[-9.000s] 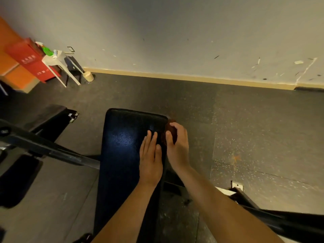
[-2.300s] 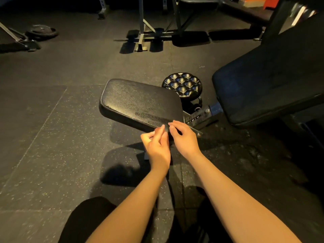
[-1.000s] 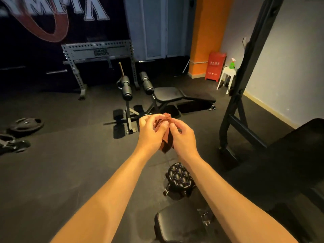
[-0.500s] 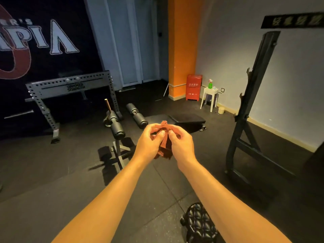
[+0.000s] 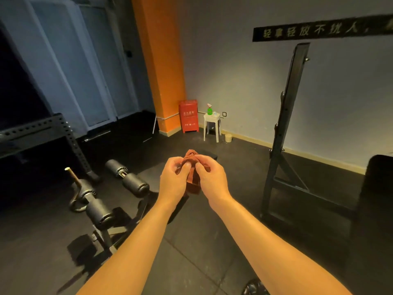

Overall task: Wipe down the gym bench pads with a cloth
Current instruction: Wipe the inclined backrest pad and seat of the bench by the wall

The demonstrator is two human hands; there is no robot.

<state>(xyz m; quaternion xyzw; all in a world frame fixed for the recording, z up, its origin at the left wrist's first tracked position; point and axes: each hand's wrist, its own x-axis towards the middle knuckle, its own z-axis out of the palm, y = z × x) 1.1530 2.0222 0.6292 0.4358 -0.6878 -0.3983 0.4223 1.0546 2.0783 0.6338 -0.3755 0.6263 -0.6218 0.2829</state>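
Cloth (image 5: 192, 177), rust-brown and bunched, is being held up in the air in front of the person, well above the dark floor (image 5: 202, 241) and touching no pad. Left hand (image 5: 173, 179) and right hand (image 5: 213, 179) are both gripping it near its top, their fingers (image 5: 201, 166) curled and pinching the fabric, thumbs pressing in from the near side; the lower part is hanging down between the two palms. Both forearms are reaching forward, bare. Beyond and below the hands a low bench is lying on the floor: two black foam rollers (image 5: 136, 185) are sitting at its near-left end, and a sliver of its flat pad (image 5: 212, 155) is showing just right of the cloth, the rest hidden behind the hands. A black upright rack post (image 5: 285, 133) is standing to the right, and a second black pad (image 5: 378, 177) is showing at the right edge. Against the far wall a red box (image 5: 188, 119) is standing beside an orange pillar (image 5: 161, 71); next to it a white stool (image 5: 212, 124) is carrying a green spray bottle (image 5: 209, 109). A dark sign (image 5: 319, 30) with pale characters is running along the wall above the post.
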